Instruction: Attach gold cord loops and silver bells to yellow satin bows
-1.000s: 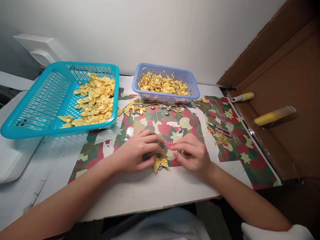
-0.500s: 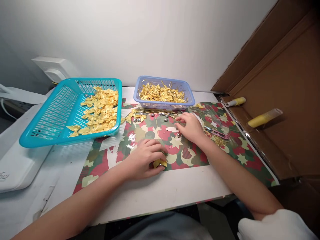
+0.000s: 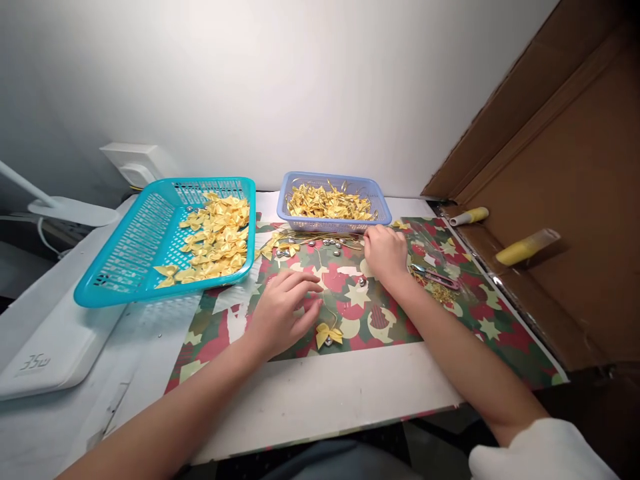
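Observation:
My left hand [image 3: 286,312] hovers with its fingers apart over the patterned sheet, holding nothing. Just right of it lies a yellow ribbon bow [image 3: 329,335] with a small silver bell [image 3: 329,341] at its middle and a thin gold cord running up from it. My right hand [image 3: 387,255] has its fingers curled together at the right end of a bundle of gold cords [image 3: 325,235]; what is between the fingertips is hidden. A loose silver bell [image 3: 363,281] sits below that hand. Several more bells [image 3: 287,252] lie below the cords.
A teal basket [image 3: 251,227] of yellow bows stands at the left, over a white device [image 3: 60,363]. Behind the cords is a blue-violet basket [image 3: 334,224] with corded bows. A pink-handled cutter [image 3: 440,279] lies right, near a cardboard wall [image 3: 565,153] with two yellow-filled tubes.
My left hand has let go of the bow and moved up and left of it. My right hand has left the loose bell and reached the cords. The whole view has shifted slightly.

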Available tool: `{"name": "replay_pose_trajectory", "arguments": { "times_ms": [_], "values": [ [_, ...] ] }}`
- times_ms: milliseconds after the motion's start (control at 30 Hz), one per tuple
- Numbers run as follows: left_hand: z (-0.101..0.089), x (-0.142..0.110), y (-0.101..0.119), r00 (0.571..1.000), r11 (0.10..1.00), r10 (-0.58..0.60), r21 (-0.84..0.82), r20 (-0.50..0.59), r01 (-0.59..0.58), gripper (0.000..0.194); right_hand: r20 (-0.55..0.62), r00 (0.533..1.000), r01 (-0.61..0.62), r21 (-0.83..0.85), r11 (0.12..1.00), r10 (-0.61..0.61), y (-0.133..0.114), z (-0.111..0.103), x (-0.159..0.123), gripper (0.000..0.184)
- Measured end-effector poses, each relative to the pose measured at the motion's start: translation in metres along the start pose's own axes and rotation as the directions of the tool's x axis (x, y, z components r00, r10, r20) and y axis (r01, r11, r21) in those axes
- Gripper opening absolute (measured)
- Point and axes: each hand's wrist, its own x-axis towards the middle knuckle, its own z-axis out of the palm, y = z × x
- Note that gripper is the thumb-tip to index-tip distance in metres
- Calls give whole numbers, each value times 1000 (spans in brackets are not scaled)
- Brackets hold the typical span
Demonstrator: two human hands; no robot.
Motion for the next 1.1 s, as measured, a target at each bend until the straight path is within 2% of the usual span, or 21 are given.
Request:
{"name": "replay_pose_trajectory", "arguments": {
  "times_ms": [133, 200, 267, 367, 433, 500, 633, 733, 867, 1000, 1100],
  "values": [
    [1, 0, -1, 995, 996, -38, 82, -91, 45, 12, -52, 999, 12, -5, 1000, -12, 5, -17, -7, 19],
    [-1, 1, -2, 985, 983, -19, 176, -169, 49, 22, -97, 991, 92, 19, 996, -89, 1, -24, -17, 18],
    [-2, 2, -1, 974, 953, 18, 297, -228, 52, 35, -184, 959, 227, 44, 973, -215, -8, -27, -32, 19],
    [-6, 5, 1, 976, 899, 45, 434, -214, 53, 45, -250, 905, 367, 48, 929, -345, -26, -28, -54, 22],
    [-8, 6, 2, 983, 891, 26, 450, -184, 61, 35, -258, 888, 406, 52, 912, -380, -36, -27, -64, 23],
    [-10, 6, 3, 984, 895, -25, 435, -176, 100, 27, -281, 880, 416, 63, 907, -384, -42, -25, -70, 24],
    [-11, 5, 2, 977, 886, -172, 413, -129, 211, 25, -328, 875, 408, 104, 907, -356, -46, -21, -75, 24],
    [-12, 6, 1, 979, 896, -186, 395, -83, 204, 28, -322, 884, 398, 141, 906, -339, -47, -18, -77, 24],
    [-13, 7, 2, 982, 908, -164, 375, -95, 188, 26, -306, 893, 392, 173, 903, -329, -47, -15, -81, 25],
    [-13, 7, 3, 960, 862, -239, 424, -144, 278, 30, -272, 908, 377, 203, 904, -318, -45, -13, -82, 26],
    [-13, 8, 3, 949, 857, -296, 407, -111, 315, 25, -250, 916, 369, 221, 903, -313, -43, -12, -82, 26]
  ]
}}
